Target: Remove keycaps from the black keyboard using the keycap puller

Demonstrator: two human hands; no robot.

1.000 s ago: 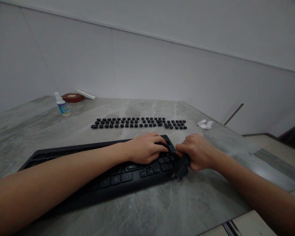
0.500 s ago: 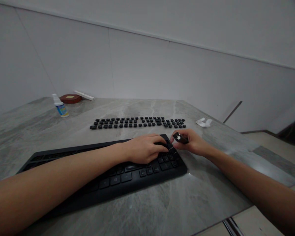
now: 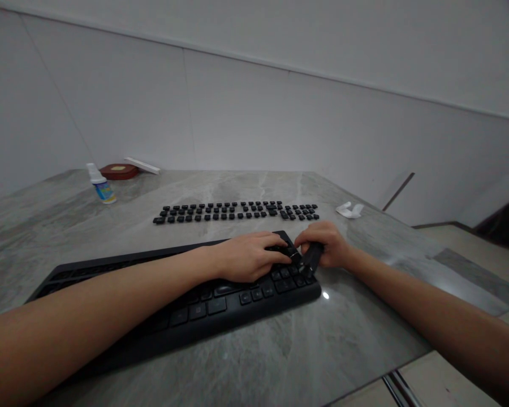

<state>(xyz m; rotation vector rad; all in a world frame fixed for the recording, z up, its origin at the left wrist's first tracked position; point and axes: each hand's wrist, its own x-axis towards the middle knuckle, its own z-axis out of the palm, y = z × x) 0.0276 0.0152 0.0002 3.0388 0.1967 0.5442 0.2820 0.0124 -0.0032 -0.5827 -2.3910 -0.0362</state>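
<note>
A black keyboard (image 3: pixel 182 322) lies at an angle on the table, with bare switch positions along its far rows and keycaps on its near rows. My left hand (image 3: pixel 248 257) rests on its right part, forefinger and thumb apart and touching the number pad area. At the right end, my right hand (image 3: pixel 324 240) is closed around a small dark hand tool (image 3: pixel 313 259). The tool's tip is down at the number pad keys beside my left fingertips. Its exact kind is unclear. Several loose black keycaps (image 3: pixel 214 210) stand in rows beyond the keyboard.
On the grey marbled table (image 3: pixel 280 350), a white spray bottle (image 3: pixel 102 185) stands at the far left by a reddish-brown box (image 3: pixel 119 171) and a white strip (image 3: pixel 142 165). Crumpled white tissue (image 3: pixel 350 210) lies at right. A wall (image 3: pixel 246 118) rises behind; the table edge runs along the right.
My right hand has turned, bringing the dark tool from pointing up toward me down onto the number pad keys. My left hand has stayed in place on the keyboard.
</note>
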